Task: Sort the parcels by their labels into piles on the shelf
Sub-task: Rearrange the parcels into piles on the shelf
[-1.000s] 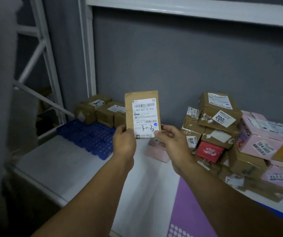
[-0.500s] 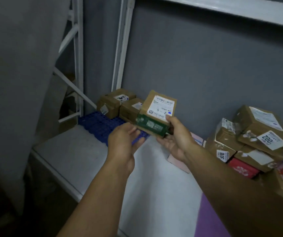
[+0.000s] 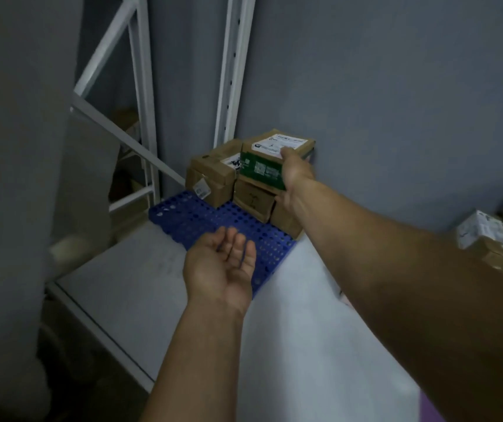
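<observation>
My right hand [image 3: 294, 175] grips a small brown parcel [image 3: 271, 156] with a white label on top and a green side. It holds the parcel on top of a low pile of brown parcels [image 3: 253, 201] in the shelf's back left corner, against the grey wall. Another brown parcel [image 3: 213, 175] lies just left of that pile. My left hand [image 3: 221, 269] hovers palm up and empty above the blue perforated mat [image 3: 201, 222], nearer to me. At the far right edge, blurred, is part of the unsorted heap of parcels [image 3: 487, 239].
The white shelf board [image 3: 140, 287] spreads in front of the mat, with its front rail at the lower left. White upright posts [image 3: 228, 71] and diagonal braces stand at the back left. A grey wall closes the back. A purple patch shows at the bottom right.
My right hand has carried the parcel away from me onto the corner pile. My left hand let go of it and now hangs open. The view swung left, away from the heap.
</observation>
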